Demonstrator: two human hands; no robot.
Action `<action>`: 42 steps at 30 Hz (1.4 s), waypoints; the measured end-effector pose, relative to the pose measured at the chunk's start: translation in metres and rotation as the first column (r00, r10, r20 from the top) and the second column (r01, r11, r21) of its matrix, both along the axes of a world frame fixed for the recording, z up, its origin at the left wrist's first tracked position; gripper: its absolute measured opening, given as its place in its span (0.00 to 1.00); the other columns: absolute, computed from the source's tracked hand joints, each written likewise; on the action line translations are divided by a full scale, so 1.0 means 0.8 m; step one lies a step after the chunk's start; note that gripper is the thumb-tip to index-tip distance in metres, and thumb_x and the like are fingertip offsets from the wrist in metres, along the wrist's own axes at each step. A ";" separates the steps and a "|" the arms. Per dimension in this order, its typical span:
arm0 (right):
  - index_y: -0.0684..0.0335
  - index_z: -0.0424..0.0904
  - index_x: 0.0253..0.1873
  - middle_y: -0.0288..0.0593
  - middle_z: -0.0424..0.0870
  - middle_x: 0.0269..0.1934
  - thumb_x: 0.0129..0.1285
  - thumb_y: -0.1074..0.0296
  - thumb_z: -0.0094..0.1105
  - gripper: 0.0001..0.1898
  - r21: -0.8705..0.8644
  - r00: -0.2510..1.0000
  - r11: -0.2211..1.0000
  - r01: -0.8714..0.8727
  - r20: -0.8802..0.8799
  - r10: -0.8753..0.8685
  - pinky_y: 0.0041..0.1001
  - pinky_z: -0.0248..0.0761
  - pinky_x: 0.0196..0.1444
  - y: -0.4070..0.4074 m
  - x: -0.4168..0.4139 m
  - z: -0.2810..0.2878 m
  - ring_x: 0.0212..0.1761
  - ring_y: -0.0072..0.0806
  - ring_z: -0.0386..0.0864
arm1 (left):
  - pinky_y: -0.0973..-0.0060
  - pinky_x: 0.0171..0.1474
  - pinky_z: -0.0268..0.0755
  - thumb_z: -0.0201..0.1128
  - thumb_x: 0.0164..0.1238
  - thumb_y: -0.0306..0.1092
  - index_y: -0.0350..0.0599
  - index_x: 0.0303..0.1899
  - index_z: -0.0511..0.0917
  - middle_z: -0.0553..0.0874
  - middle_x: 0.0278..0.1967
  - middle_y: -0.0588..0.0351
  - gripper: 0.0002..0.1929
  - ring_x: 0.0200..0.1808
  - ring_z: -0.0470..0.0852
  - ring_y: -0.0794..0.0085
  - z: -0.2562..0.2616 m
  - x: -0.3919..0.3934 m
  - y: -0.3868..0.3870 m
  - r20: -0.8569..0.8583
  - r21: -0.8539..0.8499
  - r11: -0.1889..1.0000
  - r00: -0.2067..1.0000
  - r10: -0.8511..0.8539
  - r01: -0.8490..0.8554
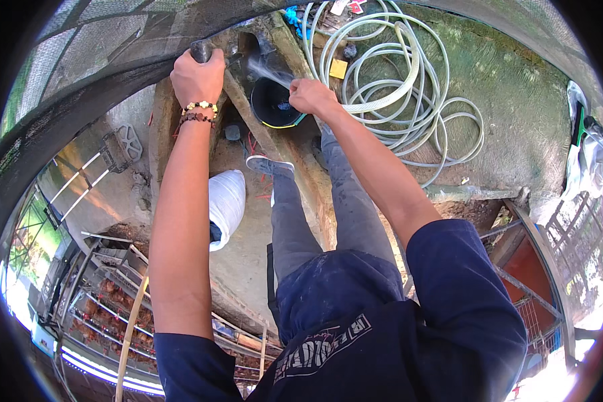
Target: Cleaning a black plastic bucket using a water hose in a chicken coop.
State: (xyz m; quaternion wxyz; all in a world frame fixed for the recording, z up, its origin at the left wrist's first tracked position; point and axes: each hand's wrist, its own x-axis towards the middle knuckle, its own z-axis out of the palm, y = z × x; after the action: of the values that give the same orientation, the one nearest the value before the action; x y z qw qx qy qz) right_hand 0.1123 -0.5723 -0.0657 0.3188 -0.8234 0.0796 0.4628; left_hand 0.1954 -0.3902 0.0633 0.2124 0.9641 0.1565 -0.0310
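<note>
My right hand (312, 96) grips the end of a clear braided hose (377, 104), its tip hidden by the fingers. A jet of water (270, 73) shoots from it toward the upper left. Just below the jet stands a black bucket (276, 103) with a yellow stripe near its rim and a little light glinting inside. My left hand (198, 78), beaded bracelets at its wrist, is closed around a dark cylindrical thing (201, 50) beside the black mesh netting (145, 70). Most of that thing is hidden by the fist, so its kind is unclear.
Loose hose coils (432, 120) spread over the mossy concrete (512, 100) at right. A white woven sack (227, 203) stands left of my legs. Concrete ledges (251, 115) run between my feet. Chickens (110, 306) fill wire cages at lower left.
</note>
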 end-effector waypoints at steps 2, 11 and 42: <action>0.52 0.85 0.51 0.48 0.87 0.53 0.59 0.62 0.54 0.16 0.007 0.999 0.999 0.039 0.018 -0.039 0.44 0.76 0.58 -0.001 -0.002 0.003 0.57 0.47 0.83 | 0.57 0.45 0.79 0.66 0.57 0.43 0.37 0.29 0.84 0.87 0.29 0.39 0.15 0.37 0.88 0.43 -0.002 -0.001 0.004 -0.017 -0.017 1.000 1.000 0.008 -0.009; 0.52 0.84 0.51 0.49 0.87 0.51 0.59 0.62 0.54 0.16 0.029 0.990 0.995 0.096 0.105 -0.099 0.45 0.76 0.57 -0.004 -0.004 0.014 0.55 0.49 0.84 | 0.57 0.44 0.79 0.66 0.58 0.43 0.37 0.29 0.84 0.87 0.28 0.39 0.15 0.36 0.88 0.43 -0.005 -0.009 0.018 -0.019 -0.049 0.999 1.000 -0.010 0.009; 0.45 0.77 0.59 0.59 0.86 0.47 0.74 0.55 0.48 0.15 0.049 0.943 0.979 0.199 0.263 -0.205 0.50 0.74 0.54 -0.025 -0.072 0.010 0.53 0.59 0.82 | 0.55 0.37 0.79 0.72 0.50 0.34 0.47 0.47 0.74 0.87 0.33 0.47 0.22 0.35 0.87 0.50 -0.007 -0.182 0.125 -0.203 0.014 0.723 0.710 -0.674 0.690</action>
State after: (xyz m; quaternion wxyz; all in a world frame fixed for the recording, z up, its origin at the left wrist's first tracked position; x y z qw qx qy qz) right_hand 0.0550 -0.5920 -0.0579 0.3814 -0.8620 0.1147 0.3136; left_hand 0.0500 -0.2899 0.0576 0.1277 0.9548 -0.1905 -0.1890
